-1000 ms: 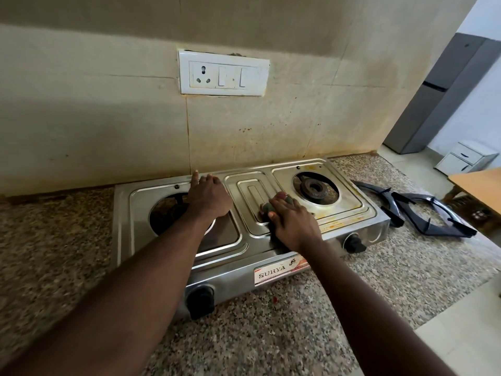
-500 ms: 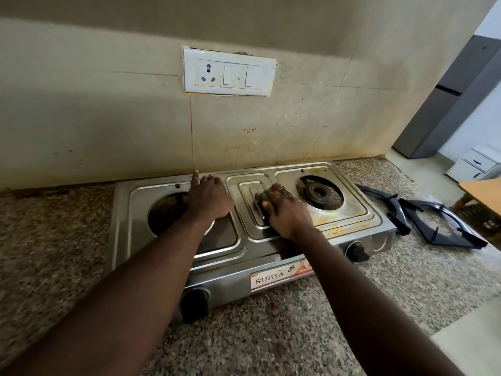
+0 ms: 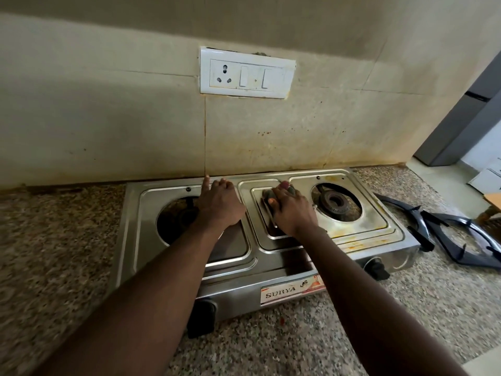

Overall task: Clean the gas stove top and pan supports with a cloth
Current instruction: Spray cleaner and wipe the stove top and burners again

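Note:
A two-burner steel gas stove (image 3: 273,257) stands on the granite counter against the wall. My right hand (image 3: 294,210) holds a small dark greenish cloth (image 3: 269,196) and presses it on the raised centre panel, near its far end. My left hand (image 3: 220,203) rests on the stove's far edge beside the left burner opening (image 3: 176,218), forefinger stretched toward the wall and the other fingers curled. The right burner (image 3: 336,202) is bare, with yellow stains around it. Two black pan supports (image 3: 444,234) lie on the counter to the right of the stove.
A white socket and switch plate (image 3: 247,72) is on the stained wall above the stove. Black knobs (image 3: 202,317) sit on the stove front. The counter (image 3: 54,253) ends at the right, where a grey fridge (image 3: 466,118) and a white drawer unit stand.
My right hand has pushed the cloth away from me along the centre panel, from its near end toward the far end. My left hand stays in place on the stove.

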